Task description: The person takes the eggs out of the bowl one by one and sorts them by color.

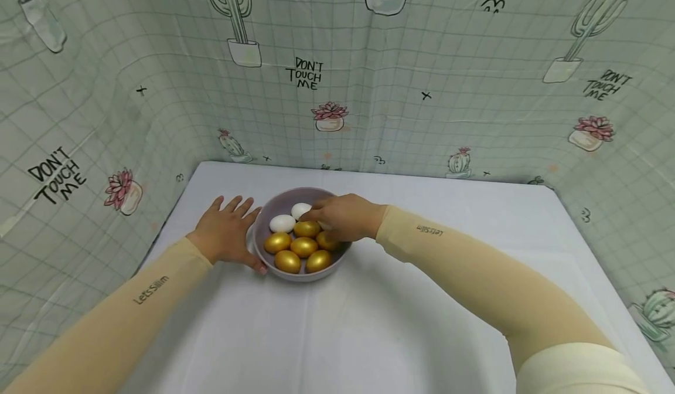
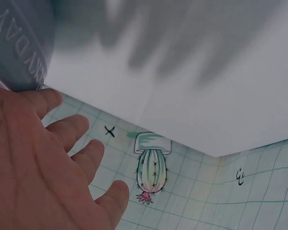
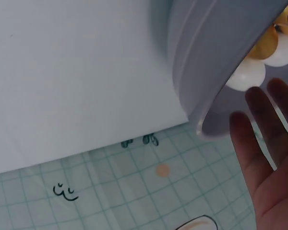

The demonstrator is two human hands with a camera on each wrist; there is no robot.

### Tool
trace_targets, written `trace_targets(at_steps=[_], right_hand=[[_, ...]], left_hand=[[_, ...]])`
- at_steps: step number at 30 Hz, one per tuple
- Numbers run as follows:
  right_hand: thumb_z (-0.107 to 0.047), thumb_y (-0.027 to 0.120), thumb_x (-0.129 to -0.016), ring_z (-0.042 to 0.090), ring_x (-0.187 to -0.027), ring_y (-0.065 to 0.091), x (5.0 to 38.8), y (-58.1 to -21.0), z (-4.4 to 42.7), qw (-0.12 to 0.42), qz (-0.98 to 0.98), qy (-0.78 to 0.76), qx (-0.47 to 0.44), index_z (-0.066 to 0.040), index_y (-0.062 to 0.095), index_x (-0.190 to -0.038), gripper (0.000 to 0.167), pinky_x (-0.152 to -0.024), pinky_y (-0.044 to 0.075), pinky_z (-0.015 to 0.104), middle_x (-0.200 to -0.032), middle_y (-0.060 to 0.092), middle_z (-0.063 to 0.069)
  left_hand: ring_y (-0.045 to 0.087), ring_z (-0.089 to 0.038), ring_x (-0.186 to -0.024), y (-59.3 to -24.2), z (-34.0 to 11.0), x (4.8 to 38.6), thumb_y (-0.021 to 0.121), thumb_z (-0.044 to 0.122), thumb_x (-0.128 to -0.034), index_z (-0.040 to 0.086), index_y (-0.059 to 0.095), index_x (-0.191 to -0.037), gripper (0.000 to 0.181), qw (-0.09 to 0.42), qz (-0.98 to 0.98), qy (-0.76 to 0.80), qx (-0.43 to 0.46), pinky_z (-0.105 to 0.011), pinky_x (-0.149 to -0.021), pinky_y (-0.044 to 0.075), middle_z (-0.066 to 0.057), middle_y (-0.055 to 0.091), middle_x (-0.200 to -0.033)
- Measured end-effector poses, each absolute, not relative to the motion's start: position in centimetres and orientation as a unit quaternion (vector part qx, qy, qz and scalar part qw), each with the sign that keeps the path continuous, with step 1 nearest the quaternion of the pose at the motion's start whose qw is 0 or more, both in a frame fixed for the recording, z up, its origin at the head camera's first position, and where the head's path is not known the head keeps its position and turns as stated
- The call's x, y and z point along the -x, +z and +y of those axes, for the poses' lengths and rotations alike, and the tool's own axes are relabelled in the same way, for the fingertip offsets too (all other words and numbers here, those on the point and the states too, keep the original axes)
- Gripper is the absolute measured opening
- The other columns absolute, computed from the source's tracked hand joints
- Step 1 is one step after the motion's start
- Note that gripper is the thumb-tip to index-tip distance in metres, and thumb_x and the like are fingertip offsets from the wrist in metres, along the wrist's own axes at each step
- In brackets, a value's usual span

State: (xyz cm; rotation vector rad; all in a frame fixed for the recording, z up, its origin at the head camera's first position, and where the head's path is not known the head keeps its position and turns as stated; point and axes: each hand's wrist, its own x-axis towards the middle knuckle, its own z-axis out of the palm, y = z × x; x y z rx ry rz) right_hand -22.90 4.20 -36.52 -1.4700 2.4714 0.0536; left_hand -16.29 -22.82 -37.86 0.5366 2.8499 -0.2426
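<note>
Here, a splayed left hand is touching a round bowl; the right hand, grip unclear, is overhanging glossy eggs.

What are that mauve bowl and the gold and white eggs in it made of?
Mauve bowl: probably plastic, with a soft sheen; the left wrist view shows molded-looking lettering on its smooth wall.
Gold eggs: seemingly a glossy metallic coating, judging by bright highlights; what lies beneath can't be told.
White eggs: smooth, perhaps plastic or real shell; no visible mark settles it.
</note>
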Motion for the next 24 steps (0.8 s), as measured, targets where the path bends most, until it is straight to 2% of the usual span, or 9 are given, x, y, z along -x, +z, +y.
trace_targets(at_steps=[7,10,15,24], right_hand=[[-0.016,0.067,-0.094,0.013,-0.091,0.059,22.8,-37.0,4.0,0.151,0.849,0.039,0.504,-0.022,0.071,-0.120,0.027,-0.081,0.053,0.033,-0.107,0.065,-0.004],[-0.015,0.065,-0.096,0.013,-0.086,0.059,22.8,-37.2,3.9,0.157,0.845,0.046,0.510,-0.021,0.074,-0.115,0.022,-0.078,0.053,0.032,-0.100,0.065,-0.005],[-0.013,0.064,-0.097,0.014,-0.086,0.058,22.7,-37.4,3.6,0.169,0.842,0.045,0.510,-0.020,0.074,-0.116,0.022,-0.080,0.053,0.033,-0.099,0.065,-0.003],[-0.012,0.067,-0.095,0.017,-0.091,0.060,22.9,-37.8,3.3,0.199,0.841,0.053,0.501,-0.020,0.073,-0.122,0.028,-0.088,0.051,0.034,-0.107,0.068,-0.003]], left_hand=[[0.023,-0.044,-0.145,-38.2,-22.9,16.6,0.065,0.091,-0.0558,0.004,0.037,-0.154,0.134,0.120,0.972,-0.084,-0.182,-0.063,-0.115,0.014,-0.023,0.028,-0.158],[0.023,-0.044,-0.145,-38.3,-23.0,16.6,0.064,0.091,-0.0561,0.004,0.037,-0.154,0.134,0.120,0.972,-0.088,-0.182,-0.063,-0.115,0.014,-0.023,0.028,-0.158],[0.022,-0.044,-0.146,-38.1,-22.9,16.5,0.065,0.090,-0.0571,0.004,0.037,-0.154,0.132,0.125,0.972,-0.088,-0.179,-0.063,-0.115,0.014,-0.022,0.028,-0.159],[0.022,-0.043,-0.146,-38.1,-22.8,16.5,0.065,0.091,-0.0564,0.005,0.037,-0.154,0.133,0.126,0.972,-0.093,-0.175,-0.062,-0.115,0.013,-0.022,0.028,-0.159]])
